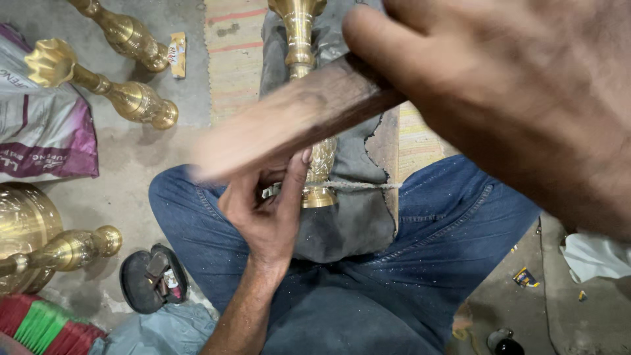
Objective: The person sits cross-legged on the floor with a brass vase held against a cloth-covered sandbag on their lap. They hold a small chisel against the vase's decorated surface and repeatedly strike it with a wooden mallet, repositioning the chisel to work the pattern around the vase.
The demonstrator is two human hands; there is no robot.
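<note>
Bare forearms, no sleeves showing, no rings or watch on the left hand point(266, 210) or the right hand point(519, 98). Blue jeans point(427, 263) from about 9 to 3 o'clock, dusted with pale specks, seams visible.

Even, soft light; the near right hand point(519, 98) and wooden stick point(296, 125) blur.

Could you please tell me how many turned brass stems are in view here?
4: one stem at top left, one with a fluted cup below it, one at the left edge by a brass bowl, and one on the lap, under the left hand. More may lie out of frame.
</note>
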